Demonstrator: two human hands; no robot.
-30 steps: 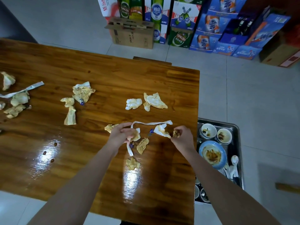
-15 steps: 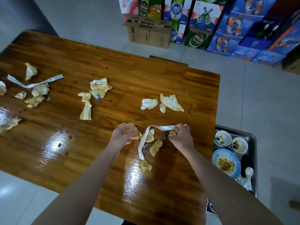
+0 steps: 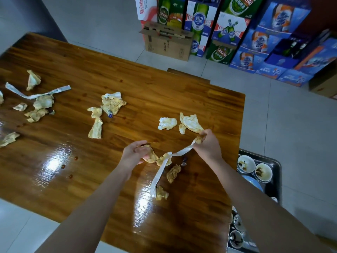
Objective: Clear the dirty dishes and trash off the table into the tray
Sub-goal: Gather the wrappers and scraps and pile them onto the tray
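Observation:
Stained crumpled napkins lie scattered over the wooden table (image 3: 76, 161). My left hand (image 3: 134, 154) is closed on a soiled napkin wad (image 3: 151, 155) near the table's middle. My right hand (image 3: 208, 145) grips a small wad and one end of a white paper strip (image 3: 165, 167), which hangs down to the table by another napkin (image 3: 161, 193). More napkins lie just beyond my hands (image 3: 190, 123) and further left (image 3: 112, 105). The metal tray (image 3: 277, 168) stands low to the right of the table, holding dirty bowls (image 3: 246, 163).
A second paper strip (image 3: 38, 94) and several napkins (image 3: 37, 110) lie at the table's far left. Sauce drops (image 3: 70, 167) spot the glossy top. Stacked beer cartons (image 3: 228, 30) and a cardboard box (image 3: 166, 42) stand on the tiled floor beyond the table.
My right hand has lifted up and to the right, pulling the paper strip taut off the table. My left hand has gathered a napkin wad. The view has shifted, showing more of the table's left.

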